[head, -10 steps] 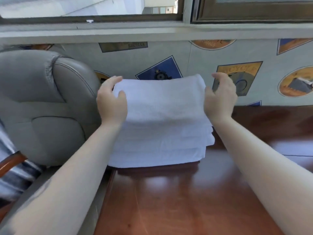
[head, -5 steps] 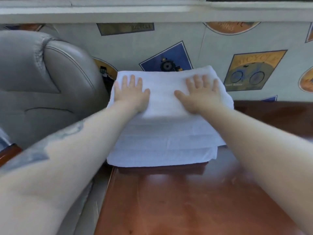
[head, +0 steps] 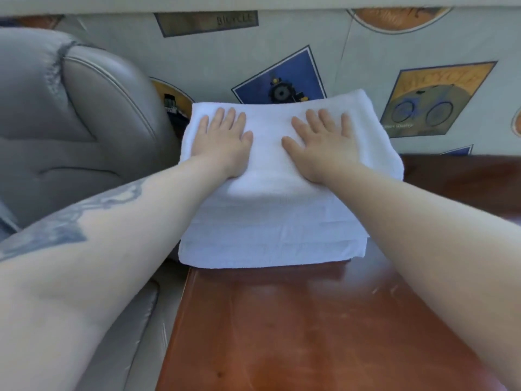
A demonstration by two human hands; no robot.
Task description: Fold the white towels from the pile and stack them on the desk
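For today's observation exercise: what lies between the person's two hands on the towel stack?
Only bare white towel: the left hand and right hand rest flat on the towel stack, apart, in the head view.

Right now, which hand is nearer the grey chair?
Left. The left hand presses the towel stack on the side next to the grey chair; the right hand presses farther away.

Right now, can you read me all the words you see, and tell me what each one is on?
"BICYCLE": on the grey-brown rectangle picture high on the wallpaper.
Yellow bicycle poster picture: big letters at its top are too faded to read for sure; the small line under the bike is too blurred.
Orange round picture at the top: its letters are too blurred.
The stack of white towels and the desk show no words.
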